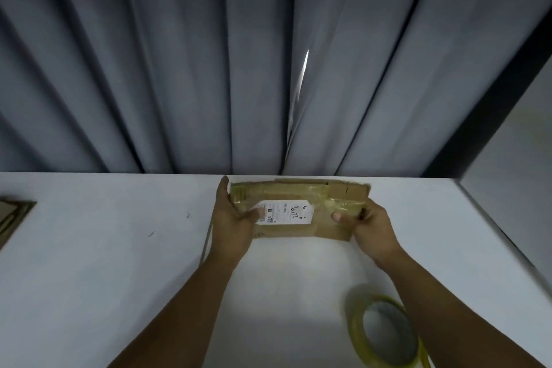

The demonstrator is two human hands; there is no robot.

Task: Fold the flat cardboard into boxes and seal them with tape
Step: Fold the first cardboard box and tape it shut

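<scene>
– On the flattened cardboard box (330, 230), what shows?
– Brown board, creased. Glossy strips of old clear tape cross its far half, and a white printed shipping label (286, 212) with a black scrawl sits at its middle.
– Who has it?
– Both hands. The left hand (236, 219) pinches its left end, thumb on the label's edge, fingers straight behind. The right hand (369, 225) grips its right end, thumb on top, fingers curled under.
– Beneath it?
– A smooth white worktop (119, 248) with a few dark scuffs. Whether the board touches it I cannot tell.
– Nearer than the cardboard?
– A tape roll (358, 331), yellowish and translucent, a blurred ring with a wide hole, lying to the right.
– Elsewhere?
– Just behind the cardboard hang grey curtains (149, 69) in deep pleats. Far to its left, at the frame's edge, lies another brown cardboard piece (13, 215).
</scene>
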